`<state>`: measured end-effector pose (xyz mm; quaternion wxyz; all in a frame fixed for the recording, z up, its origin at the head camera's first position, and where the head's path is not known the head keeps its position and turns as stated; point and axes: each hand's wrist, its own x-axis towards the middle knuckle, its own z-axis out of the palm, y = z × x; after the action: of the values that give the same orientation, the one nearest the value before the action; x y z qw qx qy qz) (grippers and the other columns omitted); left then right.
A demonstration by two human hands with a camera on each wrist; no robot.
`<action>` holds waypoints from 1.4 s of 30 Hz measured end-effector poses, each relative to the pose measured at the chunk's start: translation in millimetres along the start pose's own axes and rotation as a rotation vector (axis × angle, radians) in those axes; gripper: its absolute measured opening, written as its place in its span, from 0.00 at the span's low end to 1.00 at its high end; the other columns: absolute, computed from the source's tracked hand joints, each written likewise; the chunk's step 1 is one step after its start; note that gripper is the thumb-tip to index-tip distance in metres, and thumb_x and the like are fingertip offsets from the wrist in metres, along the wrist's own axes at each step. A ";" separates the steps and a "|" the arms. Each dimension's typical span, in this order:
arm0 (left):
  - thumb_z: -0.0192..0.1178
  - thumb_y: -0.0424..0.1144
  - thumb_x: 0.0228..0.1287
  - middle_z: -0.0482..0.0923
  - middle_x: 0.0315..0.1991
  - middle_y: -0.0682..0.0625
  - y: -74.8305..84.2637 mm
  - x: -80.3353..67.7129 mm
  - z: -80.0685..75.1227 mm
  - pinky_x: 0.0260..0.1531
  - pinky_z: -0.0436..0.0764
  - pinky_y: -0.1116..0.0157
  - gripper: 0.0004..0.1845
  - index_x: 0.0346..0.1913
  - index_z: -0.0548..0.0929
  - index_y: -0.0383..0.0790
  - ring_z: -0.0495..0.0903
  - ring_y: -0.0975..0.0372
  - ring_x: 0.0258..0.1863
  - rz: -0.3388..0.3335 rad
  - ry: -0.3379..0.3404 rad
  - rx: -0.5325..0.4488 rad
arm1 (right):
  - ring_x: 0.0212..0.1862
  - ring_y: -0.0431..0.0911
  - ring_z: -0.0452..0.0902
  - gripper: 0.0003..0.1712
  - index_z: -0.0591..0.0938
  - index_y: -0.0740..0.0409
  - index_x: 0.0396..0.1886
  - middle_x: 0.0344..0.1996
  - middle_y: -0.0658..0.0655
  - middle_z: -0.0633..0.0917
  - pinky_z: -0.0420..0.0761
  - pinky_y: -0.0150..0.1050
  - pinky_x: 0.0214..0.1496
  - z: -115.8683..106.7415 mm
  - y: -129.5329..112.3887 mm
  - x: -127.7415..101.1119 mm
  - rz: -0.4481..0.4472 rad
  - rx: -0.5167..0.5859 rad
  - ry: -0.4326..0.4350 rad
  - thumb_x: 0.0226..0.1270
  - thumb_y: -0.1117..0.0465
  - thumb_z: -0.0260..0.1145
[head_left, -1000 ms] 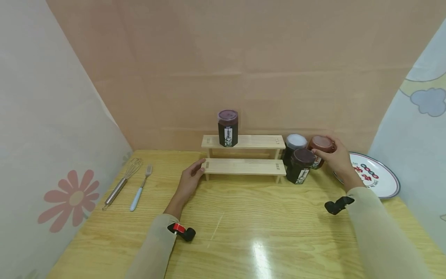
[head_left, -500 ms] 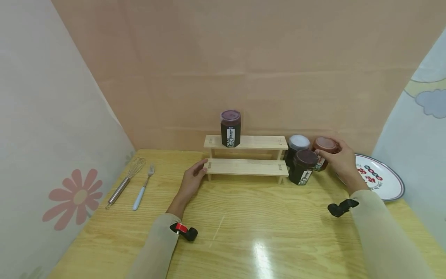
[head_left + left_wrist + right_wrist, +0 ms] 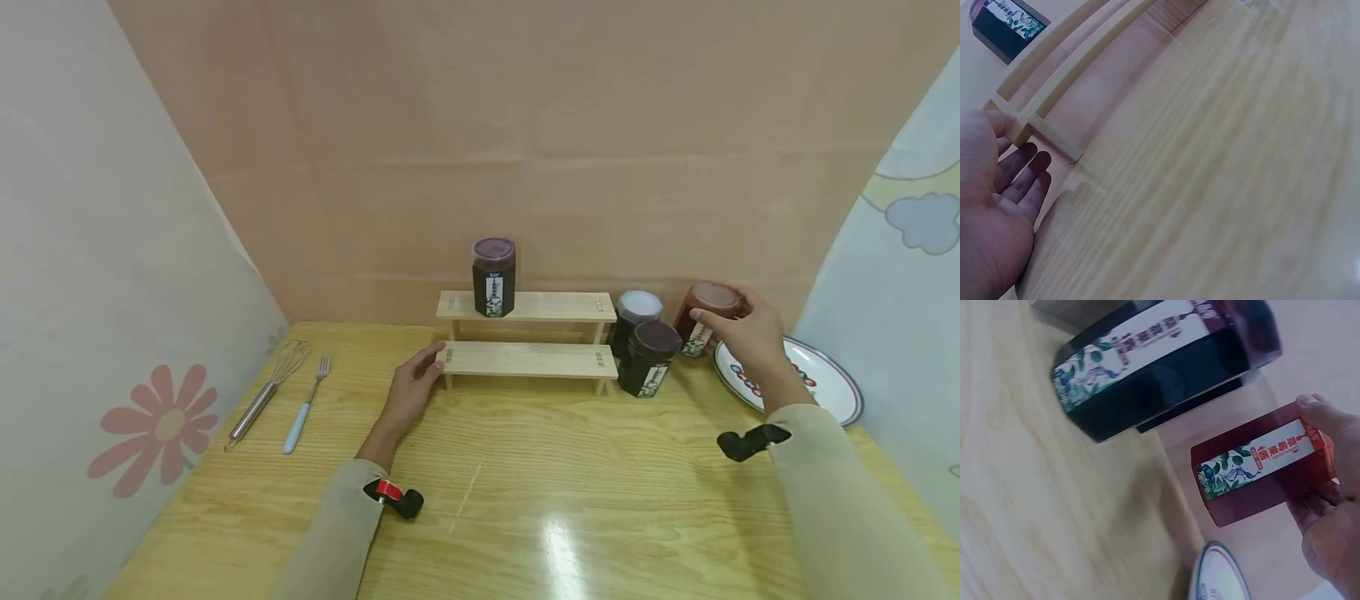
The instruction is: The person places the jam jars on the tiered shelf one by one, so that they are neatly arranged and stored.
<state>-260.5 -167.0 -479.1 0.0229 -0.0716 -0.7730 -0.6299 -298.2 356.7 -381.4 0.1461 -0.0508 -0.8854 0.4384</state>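
Observation:
My right hand [image 3: 752, 332] grips a red-labelled jar [image 3: 705, 312] near its lid, thumb on one side and fingers on the other. In the right wrist view this jar [image 3: 1263, 465] hangs clear of the table, slightly tilted. My left hand [image 3: 412, 385] pinches the left end of the lower board of a two-tier wooden shelf [image 3: 528, 360]; the left wrist view shows the thumb above and fingers [image 3: 1025, 178] below. One dark jar [image 3: 494, 279] stands on the upper tier. Right of the shelf stand a dark jar [image 3: 648, 360] and a white-lidded jar [image 3: 637, 308] partly behind it.
A white plate [image 3: 838, 392] with a dark rim lies at the right, partly behind my right wrist. At the left lie a whisk [image 3: 266, 396] and a blue-handled fork [image 3: 306, 408]. A brown backdrop [image 3: 540, 150] rises behind the table.
My right hand has raised the red-labelled jar off the table and moved it slightly right, away from the two other jars. The left hand keeps its place on the shelf.

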 end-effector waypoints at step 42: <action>0.56 0.45 0.80 0.66 0.79 0.46 -1.7 1.3 1.3 0.79 0.66 0.51 0.23 0.73 0.74 0.51 0.63 0.51 0.79 -0.012 0.012 -0.022 | 0.49 0.30 0.75 0.42 0.71 0.57 0.76 0.48 0.33 0.79 0.76 0.15 0.44 -20.4 -86.4 18.9 -0.102 0.183 0.037 0.65 0.52 0.76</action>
<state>-262.0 -166.0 -480.9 0.0231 -0.0634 -0.7664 -0.6389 -306.7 323.5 -297.3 0.1884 -0.0003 -0.8402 0.5085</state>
